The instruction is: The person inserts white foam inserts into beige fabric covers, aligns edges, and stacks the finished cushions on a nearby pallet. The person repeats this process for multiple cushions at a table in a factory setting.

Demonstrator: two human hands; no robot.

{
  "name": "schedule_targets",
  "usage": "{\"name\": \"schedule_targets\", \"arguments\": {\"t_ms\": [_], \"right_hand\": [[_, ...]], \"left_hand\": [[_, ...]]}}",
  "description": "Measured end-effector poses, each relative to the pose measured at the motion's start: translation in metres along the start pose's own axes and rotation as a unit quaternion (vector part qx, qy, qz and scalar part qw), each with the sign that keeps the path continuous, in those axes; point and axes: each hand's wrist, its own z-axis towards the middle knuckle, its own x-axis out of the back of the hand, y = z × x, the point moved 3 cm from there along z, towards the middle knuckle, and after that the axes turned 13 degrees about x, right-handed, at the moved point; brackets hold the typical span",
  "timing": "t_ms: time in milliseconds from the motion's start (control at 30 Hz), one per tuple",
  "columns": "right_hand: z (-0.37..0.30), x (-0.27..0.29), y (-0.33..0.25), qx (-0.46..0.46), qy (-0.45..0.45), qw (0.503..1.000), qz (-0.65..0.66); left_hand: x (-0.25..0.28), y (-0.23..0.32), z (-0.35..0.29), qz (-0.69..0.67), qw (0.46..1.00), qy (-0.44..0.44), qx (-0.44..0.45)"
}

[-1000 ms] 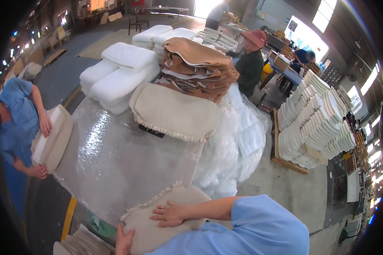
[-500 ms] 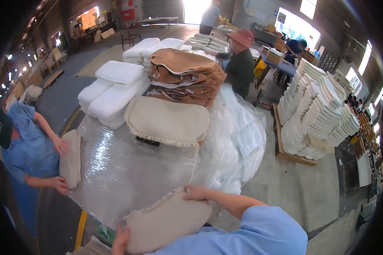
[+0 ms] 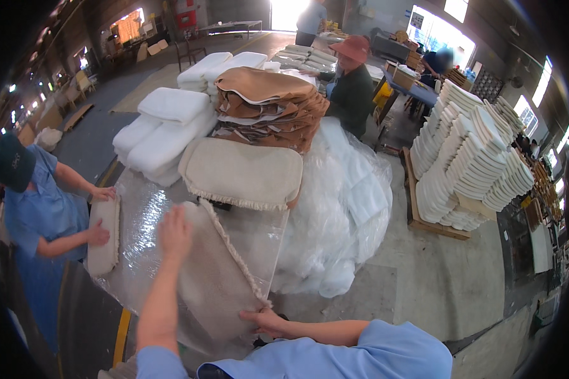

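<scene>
Right hand (image 3: 265, 321): closed on the near right corner of a beige cushion (image 3: 216, 278), thumb uppermost. Left hand (image 3: 175, 232): at the cushion's far left end, motion-blurred; whether its fingers grip or only rest, cannot tell. Beige cushion: one, lying between the hands, its body running far and left from the right-hand grip; frayed fringe along its right edge, ending beside that hand. Below it, a table (image 3: 146, 218) covered in clear plastic sheeting.

At left, a co-worker (image 3: 44, 202) in blue shirt and dark cap, both hands on a second cushion (image 3: 103, 243), also fringed, at the table's left edge.

Farther along the table: a third cushion (image 3: 243, 172), pale beige, fringe on its near edge; to its right, a large heap of clear plastic (image 3: 338, 208) with white contents. Behind: folded white padding (image 3: 171, 104) at left, a stack of brown covers (image 3: 265, 107) at right.

Far right: white pads (image 3: 468, 158) in tall stacks on a wooden pallet (image 3: 439, 228). Beyond the brown stack, a person (image 3: 353, 95) in a red hat.
</scene>
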Motion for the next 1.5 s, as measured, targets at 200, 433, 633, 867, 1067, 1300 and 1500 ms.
{"name": "schedule_targets", "arguments": {"t_ms": [200,433,633,867,1067,1300,1500], "right_hand": [[0.011,0.019,0.023,-0.22,-0.022,0.959,-0.177],[0.032,0.015,-0.07,-0.079,-0.402,0.766,-0.496],[0.151,-0.043,-0.177,0.322,-0.141,0.689,-0.634],[0.229,-0.065,-0.18,0.353,-0.079,0.532,-0.765],[0.238,-0.05,-0.156,0.374,-0.05,0.502,-0.778],[0.224,-0.047,-0.15,0.351,-0.066,0.491,-0.794],[0.18,-0.067,-0.094,0.405,-0.175,0.495,-0.748]], "left_hand": [[-0.102,0.048,-0.124,-0.001,0.981,-0.179,0.068],[-0.092,0.028,-0.206,-0.048,0.987,-0.149,0.047],[-0.074,0.031,-0.289,-0.061,0.99,-0.121,-0.038],[-0.038,-0.027,-0.38,-0.291,0.92,-0.041,0.258],[-0.044,-0.051,-0.352,-0.619,0.545,-0.266,0.5],[-0.073,-0.062,-0.316,-0.588,0.645,-0.137,0.468],[-0.071,-0.118,-0.268,-0.477,0.757,-0.085,0.438]]}}
